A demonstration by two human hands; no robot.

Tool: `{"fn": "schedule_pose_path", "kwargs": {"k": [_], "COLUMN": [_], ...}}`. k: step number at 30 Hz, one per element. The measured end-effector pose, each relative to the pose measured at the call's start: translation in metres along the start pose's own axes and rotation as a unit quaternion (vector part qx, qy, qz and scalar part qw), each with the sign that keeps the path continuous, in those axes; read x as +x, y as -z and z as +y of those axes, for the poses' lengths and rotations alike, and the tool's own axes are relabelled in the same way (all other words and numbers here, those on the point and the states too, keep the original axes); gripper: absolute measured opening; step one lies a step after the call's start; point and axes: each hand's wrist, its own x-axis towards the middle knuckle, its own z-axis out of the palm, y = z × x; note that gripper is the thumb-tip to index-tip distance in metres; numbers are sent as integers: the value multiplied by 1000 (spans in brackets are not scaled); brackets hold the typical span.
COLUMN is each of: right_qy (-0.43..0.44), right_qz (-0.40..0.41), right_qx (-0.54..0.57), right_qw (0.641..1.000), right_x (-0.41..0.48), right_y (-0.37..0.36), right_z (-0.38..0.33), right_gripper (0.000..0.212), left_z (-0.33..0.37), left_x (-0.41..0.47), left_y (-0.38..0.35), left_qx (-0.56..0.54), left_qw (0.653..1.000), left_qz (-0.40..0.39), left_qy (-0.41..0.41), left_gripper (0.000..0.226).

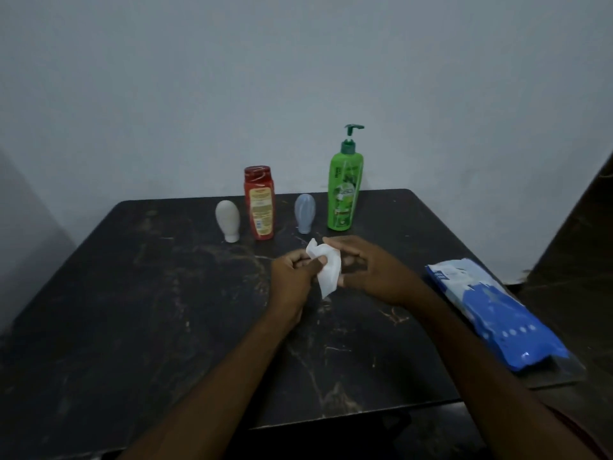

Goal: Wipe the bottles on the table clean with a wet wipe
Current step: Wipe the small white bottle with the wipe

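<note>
Several bottles stand in a row at the back of the dark table (139, 293): a small white bottle (228, 220), a red bottle (259, 202), a small pale blue bottle (305, 213) and a tall green pump bottle (345, 187). Just in front of them both my hands hold a white wet wipe (326, 270) above the table. My left hand (295, 273) pinches its left side between thumb and fingers. My right hand (368, 270) grips its right side with curled fingers. The wipe is crumpled and partly unfolded. Neither hand touches a bottle.
A blue and white pack of wet wipes (494, 313) lies near the table's right edge. A pale wall stands right behind the bottles. A dark surface runs along the far right.
</note>
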Motion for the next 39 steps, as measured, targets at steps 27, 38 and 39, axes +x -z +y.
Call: {"fn": "schedule_pose_path", "kwargs": {"k": [27,38,39], "right_qy": [-97,-102,-101], "right_qz": [96,87,91], "right_qx": [41,51,54], "right_qw": [990,990,989], "right_x": [109,121,121], "right_y": [-95,-103,-104], "right_z": [21,30,31], "right_gripper": [23,23,23], "left_z": [9,-9,-11], "left_x": [102,160,162], "left_y": [144,154,153], "left_qx": [289,382,385], "left_qw": [921,912,910], "left_qz": [246,148,147], "left_qy": [-89,-30,-32], "left_gripper": [66,78,78]}}
